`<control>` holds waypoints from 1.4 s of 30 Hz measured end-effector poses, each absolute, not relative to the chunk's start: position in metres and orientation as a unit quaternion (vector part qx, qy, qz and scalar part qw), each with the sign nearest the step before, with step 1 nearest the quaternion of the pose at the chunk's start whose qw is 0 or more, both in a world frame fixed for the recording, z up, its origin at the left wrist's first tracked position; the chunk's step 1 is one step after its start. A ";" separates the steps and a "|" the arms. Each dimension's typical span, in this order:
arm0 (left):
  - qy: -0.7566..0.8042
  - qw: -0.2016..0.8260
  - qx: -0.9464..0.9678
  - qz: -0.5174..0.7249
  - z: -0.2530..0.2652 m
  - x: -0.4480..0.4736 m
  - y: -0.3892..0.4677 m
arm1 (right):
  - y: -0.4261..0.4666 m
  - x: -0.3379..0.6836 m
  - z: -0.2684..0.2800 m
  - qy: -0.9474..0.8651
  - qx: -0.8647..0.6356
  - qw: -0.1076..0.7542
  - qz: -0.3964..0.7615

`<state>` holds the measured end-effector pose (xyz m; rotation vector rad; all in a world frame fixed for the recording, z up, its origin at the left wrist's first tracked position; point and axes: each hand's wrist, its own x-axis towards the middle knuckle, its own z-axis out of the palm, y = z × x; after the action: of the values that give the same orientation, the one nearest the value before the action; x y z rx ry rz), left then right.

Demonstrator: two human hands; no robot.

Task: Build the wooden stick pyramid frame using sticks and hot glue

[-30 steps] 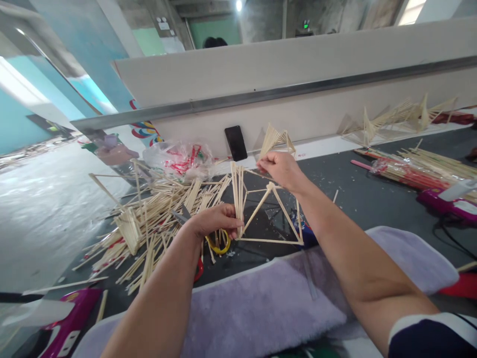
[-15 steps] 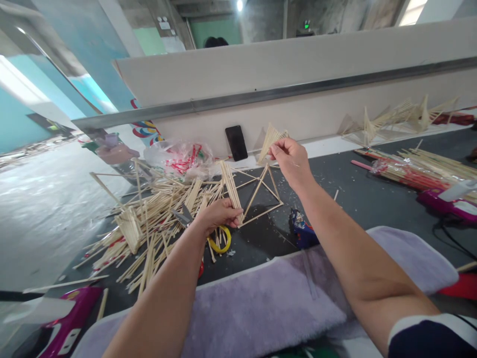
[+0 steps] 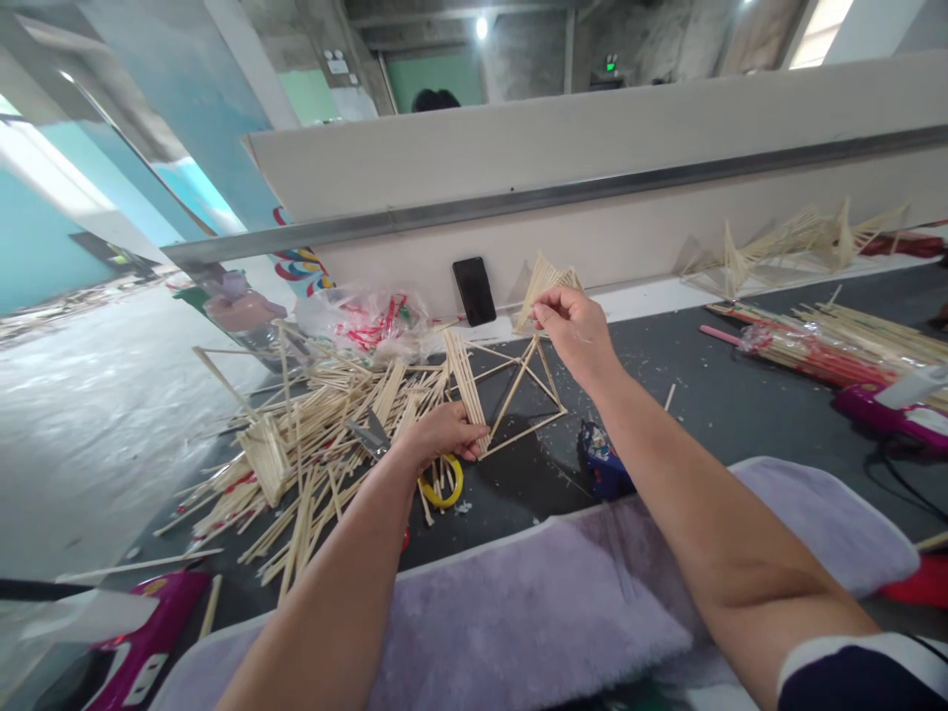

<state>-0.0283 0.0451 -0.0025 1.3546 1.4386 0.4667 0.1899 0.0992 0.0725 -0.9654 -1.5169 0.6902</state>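
Note:
My left hand (image 3: 451,432) is closed around the lower end of a stick frame (image 3: 463,387), whose left side is a panel of thin wooden sticks side by side. Bare sticks joined in triangles (image 3: 527,427) extend to the right of it on the dark table. Above the frame's top corner hovers my right hand (image 3: 572,326), thumb and fingers pinched together; whatever is in the pinch is too small to make out. Behind it stands another stick panel (image 3: 539,281) against the wall. Scissors with a yellow handle (image 3: 442,484) lie beside my left hand.
Loose sticks (image 3: 348,415) are piled on the left, with a half-built stick piece (image 3: 267,459) on them. A black phone (image 3: 474,291) leans on the wall. Purple glue guns (image 3: 159,632) rest at both sides. A lilac cloth (image 3: 518,602) covers the near edge. Bundled sticks (image 3: 822,346) lie right.
The view has shifted slightly, so everything sits a little lower and further right. My right hand has come slightly down toward the frame's top corner; my left hand keeps its hold.

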 end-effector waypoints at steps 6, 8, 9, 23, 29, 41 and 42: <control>0.595 0.528 0.573 0.198 -0.002 -0.027 0.048 | 0.093 0.186 0.075 -0.665 -0.396 0.569 0.276; 0.600 0.526 0.567 0.203 -0.002 -0.027 0.049 | 0.091 0.185 0.075 -0.666 -0.395 0.571 0.272; 0.605 0.523 0.565 0.205 -0.002 -0.028 0.049 | 0.090 0.185 0.075 -0.666 -0.394 0.573 0.271; 0.614 0.465 0.601 0.216 0.013 -0.045 0.042 | 0.062 0.180 0.082 -0.669 -0.369 0.605 0.224; 0.651 0.354 0.631 0.230 0.031 -0.044 0.029 | 0.037 0.176 0.092 -0.682 -0.348 0.614 0.192; 0.513 0.182 0.313 0.778 0.169 -0.163 0.074 | 0.028 0.177 0.093 -0.672 -0.332 0.622 0.226; 0.517 0.179 0.303 0.781 0.178 -0.185 0.077 | 0.030 0.177 0.093 -0.671 -0.335 0.623 0.225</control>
<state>-0.1846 0.0767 0.1783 0.8555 1.4611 2.2078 0.1771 0.0302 0.0926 -0.7684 -1.5403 0.5162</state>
